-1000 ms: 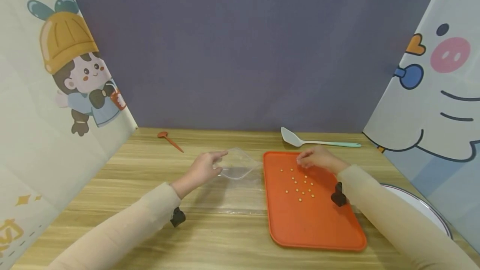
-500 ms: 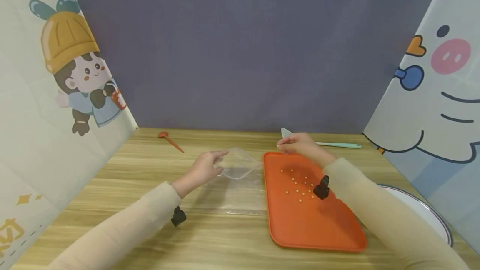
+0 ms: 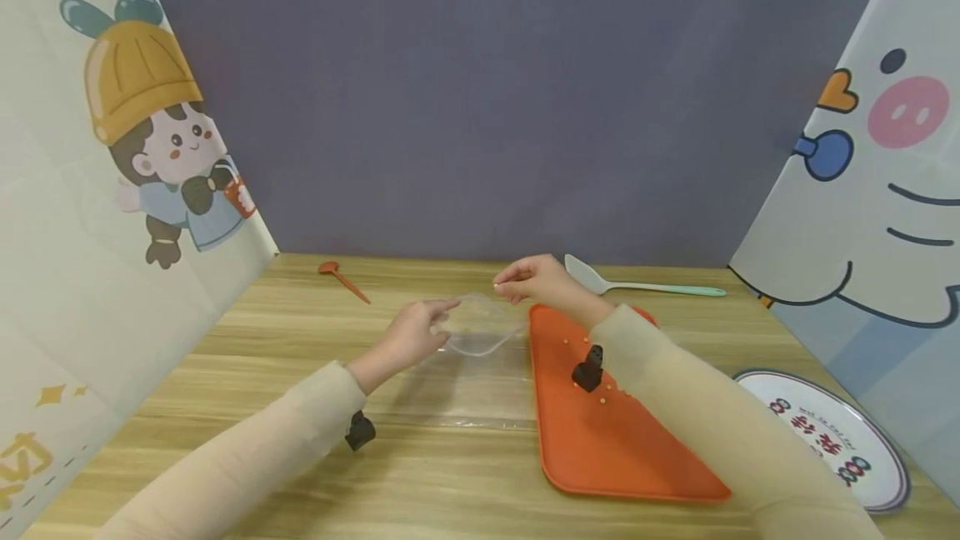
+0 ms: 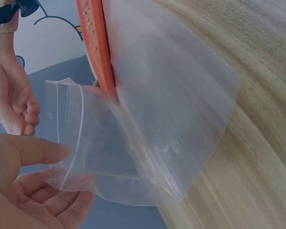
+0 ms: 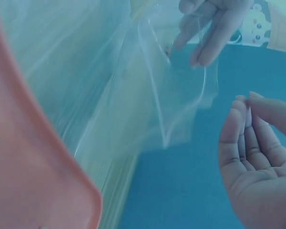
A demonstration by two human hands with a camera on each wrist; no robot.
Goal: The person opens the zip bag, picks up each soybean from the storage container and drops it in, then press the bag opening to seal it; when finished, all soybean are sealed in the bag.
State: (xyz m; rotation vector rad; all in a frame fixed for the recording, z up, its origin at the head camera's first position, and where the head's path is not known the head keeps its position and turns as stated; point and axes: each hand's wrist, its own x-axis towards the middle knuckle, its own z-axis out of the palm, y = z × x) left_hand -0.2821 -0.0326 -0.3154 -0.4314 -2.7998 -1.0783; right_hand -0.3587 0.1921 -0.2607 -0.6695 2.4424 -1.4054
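Right hand [image 3: 537, 280] has just swung left off the orange tray [image 3: 600, 457], pinching a small pale piece [image 3: 496, 285]. It's beside my plastic bag [image 3: 476, 377], not inside yet. Left hand [image 3: 411, 336] grips the bag's open mouth, left of the tray.

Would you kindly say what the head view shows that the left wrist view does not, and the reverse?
Only the head view shows the red spoon and the yellow-hatted cartoon figure.
Only the left wrist view shows the closure ridges on the clear bag and the palm side of the right hand.
Both show the right hand, left hand, bag, orange tray, pellets and wooden table.
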